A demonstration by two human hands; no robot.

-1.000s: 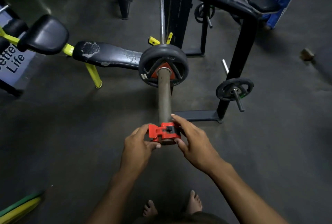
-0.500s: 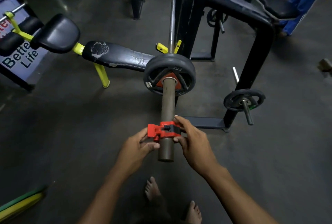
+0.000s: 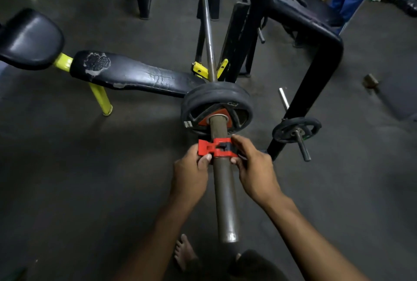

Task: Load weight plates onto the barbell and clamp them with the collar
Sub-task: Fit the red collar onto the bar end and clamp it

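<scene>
The barbell sleeve (image 3: 225, 199) points toward me, resting in yellow hooks further back. Black weight plates (image 3: 216, 100) with a red hub sit on the sleeve. A red collar (image 3: 216, 147) is around the sleeve a short way in front of the plates, its lever sticking out to the left. My left hand (image 3: 190, 172) pinches the lever side of the collar. My right hand (image 3: 255, 168) grips the collar's right side with fingers curled over it.
A black bench (image 3: 133, 75) with yellow legs lies at the left. A black rack frame (image 3: 316, 66) stands at the right, with a small plate (image 3: 295, 129) on its storage peg. A person in blue stands at the far right. My bare feet are below the sleeve's end.
Both hands have slid the red collar along the sleeve from its near end to just short of the plates. The camera has moved closer.
</scene>
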